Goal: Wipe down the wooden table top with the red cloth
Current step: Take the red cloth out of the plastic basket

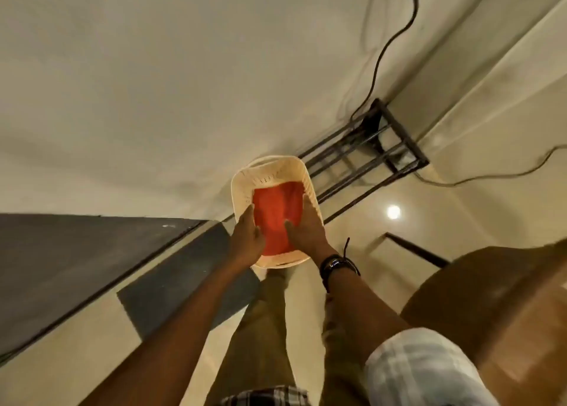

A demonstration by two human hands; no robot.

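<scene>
wooden table top (pixel 491 298): near right, well apart from cloth | left hand (pixel 247 240): fingers straight, laid on cloth's left edge, grip wide | right hand (pixel 306 230): fingers straight along right edge, thumb spread onto cloth, grip wide | red cloth (pixel 273 215): flat inside cream basket (pixel 270 163), long axis running away from person

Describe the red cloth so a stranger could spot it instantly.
Find the black metal frame at the foot of the wall. Beside it sits a pale perforated basket, and the red cloth lies inside it, between the left hand and right hand. Nothing else here is red.
</scene>
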